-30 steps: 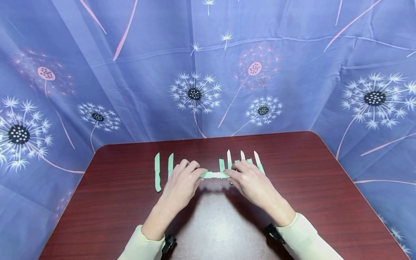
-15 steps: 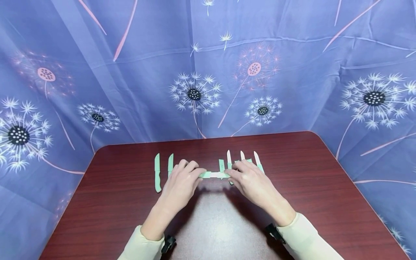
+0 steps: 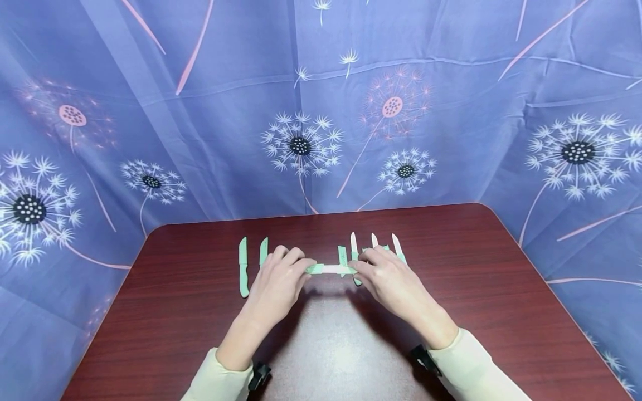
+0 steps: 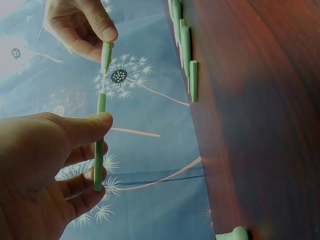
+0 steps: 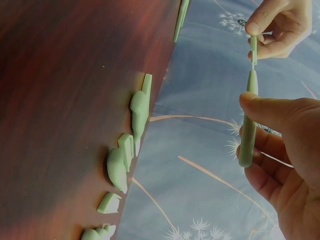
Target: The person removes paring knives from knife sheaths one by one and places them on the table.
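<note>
My left hand (image 3: 281,278) pinches a pale green blade sheath (image 4: 99,145) between thumb and fingers. My right hand (image 3: 391,278) grips the green handle of a paring knife (image 5: 248,125). The two are held end to end, level, above the table. A stretch of white blade (image 3: 333,269) shows between sheath and handle, with the tip end hidden at the sheath. Behind the right hand lie bare paring knives with white blades (image 3: 353,242), their lower parts partly covered. A loose green sheath (image 3: 342,256) lies just left of them.
Two sheathed green knives lie at the left; one knife (image 3: 243,267) shows whole, the other (image 3: 263,250) is partly behind the left hand. The dark red wooden table (image 3: 175,312) ends at a blue dandelion-print curtain (image 3: 225,139).
The left hand and the sheath have shifted slightly left, and the right hand a touch right. More of the white blade shows between sheath and handle than before.
</note>
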Motion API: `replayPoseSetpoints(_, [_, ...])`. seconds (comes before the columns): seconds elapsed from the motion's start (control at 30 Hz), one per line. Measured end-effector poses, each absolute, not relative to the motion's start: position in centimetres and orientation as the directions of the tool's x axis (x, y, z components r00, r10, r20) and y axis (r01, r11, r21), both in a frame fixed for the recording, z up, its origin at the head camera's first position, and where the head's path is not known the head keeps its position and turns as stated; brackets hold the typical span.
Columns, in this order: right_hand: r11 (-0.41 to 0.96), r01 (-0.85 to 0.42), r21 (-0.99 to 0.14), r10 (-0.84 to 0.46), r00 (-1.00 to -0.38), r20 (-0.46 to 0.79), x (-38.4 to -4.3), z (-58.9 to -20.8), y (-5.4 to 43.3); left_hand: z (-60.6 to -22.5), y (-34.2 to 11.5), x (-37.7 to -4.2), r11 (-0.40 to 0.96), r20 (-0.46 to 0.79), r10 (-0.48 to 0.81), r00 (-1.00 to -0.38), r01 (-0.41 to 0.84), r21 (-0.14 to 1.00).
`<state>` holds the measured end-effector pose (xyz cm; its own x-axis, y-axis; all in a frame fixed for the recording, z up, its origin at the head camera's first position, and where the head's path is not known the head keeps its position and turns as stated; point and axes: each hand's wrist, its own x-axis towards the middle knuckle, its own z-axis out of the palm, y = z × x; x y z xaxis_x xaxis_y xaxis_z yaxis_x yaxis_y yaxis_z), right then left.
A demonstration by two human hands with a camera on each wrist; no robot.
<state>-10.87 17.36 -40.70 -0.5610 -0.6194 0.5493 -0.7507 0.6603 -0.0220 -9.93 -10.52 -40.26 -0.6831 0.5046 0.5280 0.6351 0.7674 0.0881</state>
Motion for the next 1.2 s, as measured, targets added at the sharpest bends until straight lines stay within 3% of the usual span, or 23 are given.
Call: replayPoseSetpoints(1.2, [0.696,-0.715,-0.065,-0.568,-0.603,0.561,-11.22,-40.49,18.19,-39.7,-11.32,-10.05,0.819,0.535,0.434,-0.725,0.565,0.102])
